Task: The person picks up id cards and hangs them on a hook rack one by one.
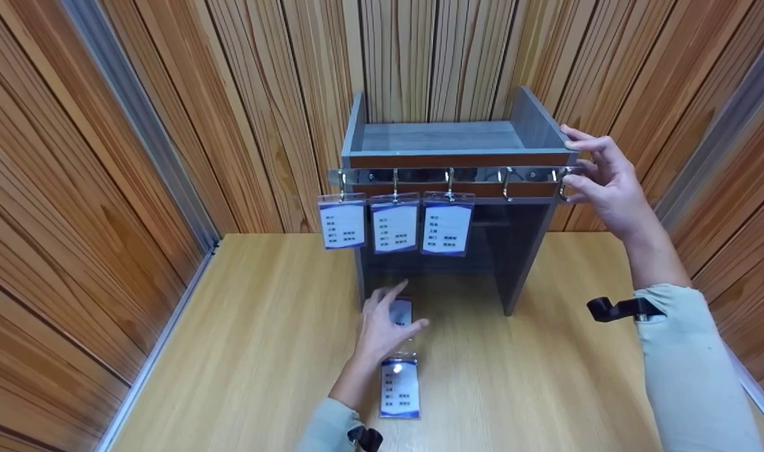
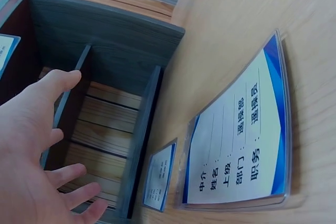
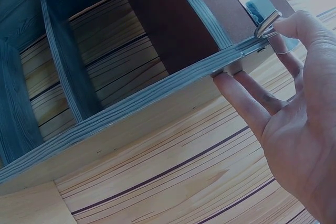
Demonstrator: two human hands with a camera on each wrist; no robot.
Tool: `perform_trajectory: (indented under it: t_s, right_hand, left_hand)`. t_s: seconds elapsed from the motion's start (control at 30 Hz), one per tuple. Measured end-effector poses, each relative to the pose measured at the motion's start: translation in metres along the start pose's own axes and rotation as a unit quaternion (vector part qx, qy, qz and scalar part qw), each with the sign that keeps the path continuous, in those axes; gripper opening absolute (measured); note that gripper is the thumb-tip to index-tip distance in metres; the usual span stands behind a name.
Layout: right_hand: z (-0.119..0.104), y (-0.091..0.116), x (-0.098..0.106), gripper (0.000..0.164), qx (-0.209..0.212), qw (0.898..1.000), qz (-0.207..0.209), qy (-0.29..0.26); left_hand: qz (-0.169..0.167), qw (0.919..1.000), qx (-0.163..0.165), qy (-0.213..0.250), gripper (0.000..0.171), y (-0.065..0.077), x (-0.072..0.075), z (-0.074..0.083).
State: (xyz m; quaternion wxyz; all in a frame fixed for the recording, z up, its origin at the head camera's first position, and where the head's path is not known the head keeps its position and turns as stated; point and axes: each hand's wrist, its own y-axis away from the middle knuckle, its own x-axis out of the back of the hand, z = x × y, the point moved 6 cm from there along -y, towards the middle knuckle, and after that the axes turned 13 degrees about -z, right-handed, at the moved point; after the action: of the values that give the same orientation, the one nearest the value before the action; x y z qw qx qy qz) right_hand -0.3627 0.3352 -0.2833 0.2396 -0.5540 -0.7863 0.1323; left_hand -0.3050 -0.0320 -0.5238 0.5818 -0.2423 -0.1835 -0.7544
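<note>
My left hand [image 1: 382, 323], fingers spread and holding nothing, hovers over a badge [image 1: 402, 312] on the table and partly hides it. Nearer to me lies a second badge [image 1: 400, 389] in a clear sleeve, large in the left wrist view. My right hand [image 1: 607, 179] grips the right end of the metal hook rail [image 1: 419, 176] at the shelf's corner. Its thumb lies at the end hook [image 3: 266, 23], while other fingers touch the outside of the side panel. Three badges hang from the rail: left [image 1: 342, 223], middle [image 1: 395, 224] and right [image 1: 447, 225].
The grey wooden shelf [image 1: 438, 135] stands at the back of the table [image 1: 269, 339], close to the slatted wood wall [image 1: 281, 94]. A bare hook [image 1: 507, 185] sits between the right badge and my right hand. Black wrist mounts [image 1: 626, 308] protrude from my sleeves.
</note>
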Motion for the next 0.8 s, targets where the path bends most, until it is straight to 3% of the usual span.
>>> perform_trajectory:
  t_s: [0.43,0.8]
  right_hand:
    - [0.001,0.001,-0.001,0.044,-0.002,1.000,-0.009,0.002]
    - [-0.001,0.000,-0.001,0.044,0.002,1.000,-0.008,-0.003]
  left_hand:
    - [-0.016,0.9993,0.027,-0.018,0.080,-0.010,-0.005,-0.012]
    - [-0.005,0.9962,0.085,-0.017,0.074,-0.019,-0.009,-0.019]
